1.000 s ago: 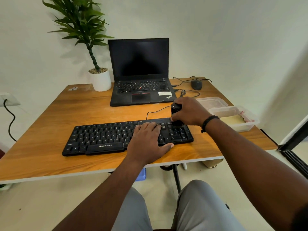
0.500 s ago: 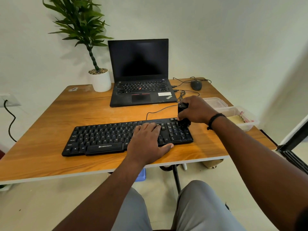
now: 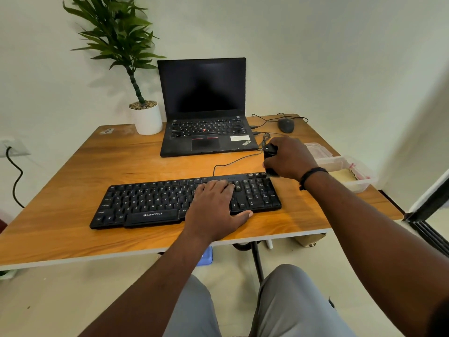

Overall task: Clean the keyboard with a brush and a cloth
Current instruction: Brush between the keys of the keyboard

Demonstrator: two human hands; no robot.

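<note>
A black wired keyboard (image 3: 150, 203) lies across the front of the wooden table (image 3: 73, 171). My left hand (image 3: 216, 207) rests flat on its right-middle keys, fingers spread, thumb over the front edge. My right hand (image 3: 289, 158) is closed around a black brush (image 3: 269, 154) held upright, its lower end at the keyboard's far right corner. A yellowish cloth (image 3: 343, 176) lies inside a clear plastic box at the table's right edge.
An open black laptop (image 3: 204, 108) stands behind the keyboard, a potted plant (image 3: 145, 117) to its left and a mouse (image 3: 286, 125) with cables to its right. Clear plastic boxes (image 3: 349, 171) sit near the right edge. My knees are below the table.
My right hand has carried the brush from the number-pad keys away and to the right, up to the keyboard's far right corner. My left hand has stayed in place.
</note>
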